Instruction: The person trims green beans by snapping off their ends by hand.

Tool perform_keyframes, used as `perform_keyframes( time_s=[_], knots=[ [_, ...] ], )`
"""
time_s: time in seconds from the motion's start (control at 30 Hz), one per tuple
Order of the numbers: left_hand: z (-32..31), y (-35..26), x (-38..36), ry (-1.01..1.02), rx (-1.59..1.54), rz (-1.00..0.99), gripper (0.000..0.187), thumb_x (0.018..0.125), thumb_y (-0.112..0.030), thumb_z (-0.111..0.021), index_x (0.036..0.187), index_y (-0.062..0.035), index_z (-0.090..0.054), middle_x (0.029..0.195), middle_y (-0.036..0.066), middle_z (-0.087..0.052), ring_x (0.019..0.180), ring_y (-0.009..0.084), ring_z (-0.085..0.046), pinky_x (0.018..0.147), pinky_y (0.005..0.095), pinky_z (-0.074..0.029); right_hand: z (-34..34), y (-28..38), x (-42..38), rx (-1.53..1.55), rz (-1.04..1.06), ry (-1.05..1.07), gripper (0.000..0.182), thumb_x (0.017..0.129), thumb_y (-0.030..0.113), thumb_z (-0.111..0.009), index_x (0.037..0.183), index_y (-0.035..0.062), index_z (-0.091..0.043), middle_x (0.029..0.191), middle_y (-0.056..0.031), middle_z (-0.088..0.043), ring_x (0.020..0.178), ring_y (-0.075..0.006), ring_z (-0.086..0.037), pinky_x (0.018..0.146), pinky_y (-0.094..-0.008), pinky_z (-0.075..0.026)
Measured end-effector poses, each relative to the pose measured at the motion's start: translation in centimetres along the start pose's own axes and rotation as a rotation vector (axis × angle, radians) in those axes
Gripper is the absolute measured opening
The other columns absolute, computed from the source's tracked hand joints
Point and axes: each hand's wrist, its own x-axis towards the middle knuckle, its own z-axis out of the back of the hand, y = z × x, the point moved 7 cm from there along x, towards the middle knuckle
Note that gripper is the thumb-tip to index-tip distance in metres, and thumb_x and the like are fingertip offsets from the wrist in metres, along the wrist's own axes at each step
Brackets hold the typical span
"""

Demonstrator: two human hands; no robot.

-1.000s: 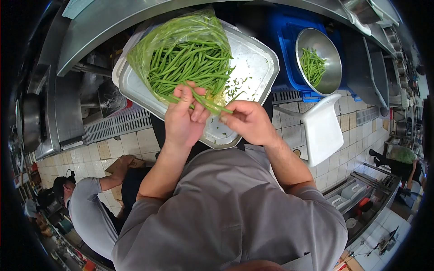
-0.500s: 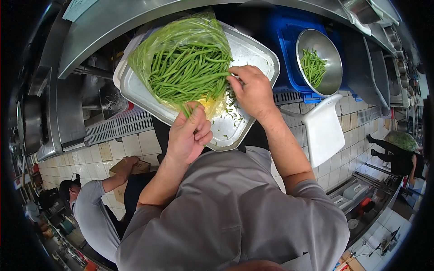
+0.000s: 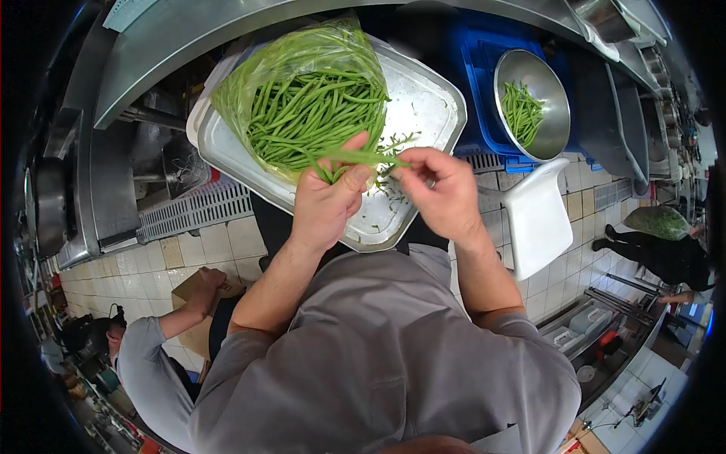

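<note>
Steel kitchen, metal tray [image 3: 431,113] under an open bag of green beans [image 3: 310,98].
Left hand [image 3: 327,200] clamped on a bean bundle [image 3: 355,157], ends out; right hand [image 3: 439,189] pinching those tips.

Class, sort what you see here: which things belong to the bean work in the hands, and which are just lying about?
In use:
left hand, holding a few green beans
right hand, at the bean tips
bag of beans
metal tray
steel bowl with beans

Lying about:
blue crate
white board
cardboard box, held by a co-worker

no readable text, label or number anywhere in view
</note>
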Motion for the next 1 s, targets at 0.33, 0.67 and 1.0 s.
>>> perform_keyframes(
  time_s=[0.33, 0.67, 1.0],
  knots=[
    [2.1, 0.6, 0.0, 0.006, -0.177, -0.031, 0.019, 0.105, -0.018, -0.062, 0.113, -0.0016, -0.067, 0.078, 0.002, -0.059, 0.053, 0.0049, -0.037, 0.049, 0.0236, -0.033, -1.5, -1.9, -0.2, 0.469, -0.167, 0.211, 0.025, 0.1, 0.003, -0.061, 0.125, 0.0006, -0.064, 0.091, 0.0001, -0.066, 0.078, -0.0048, -0.057, 0.071, -0.0207, -0.048],
    [1.1, 1.0, -1.3, 0.236, 0.056, 0.033, 0.019, 0.103, -0.02, -0.066, 0.107, -0.0016, -0.068, 0.075, 0.002, -0.06, 0.054, 0.0056, -0.041, 0.05, 0.0235, -0.033, -4.5, -2.8, 0.2, 0.675, -0.339, 0.363, 0.022, 0.105, 0.019, -0.061, 0.112, 0.0001, -0.071, 0.082, 0.0016, -0.065, 0.073, -0.0061, -0.058, 0.059, -0.0229, -0.047],
    [1.0, 0.1, -0.8, 0.143, 0.017, -0.056, 0.027, 0.108, -0.021, -0.057, 0.119, 0.0019, -0.066, 0.064, -0.003, -0.048, 0.052, 0.0058, -0.038, 0.05, 0.023, -0.033, -4.6, -2.1, 0.1, 0.842, -0.253, 0.204, 0.017, 0.107, 0.013, -0.055, 0.112, 0.0011, -0.065, 0.095, -0.0032, -0.067, 0.083, -0.0091, -0.059, 0.071, -0.0257, -0.05]
  ],
)
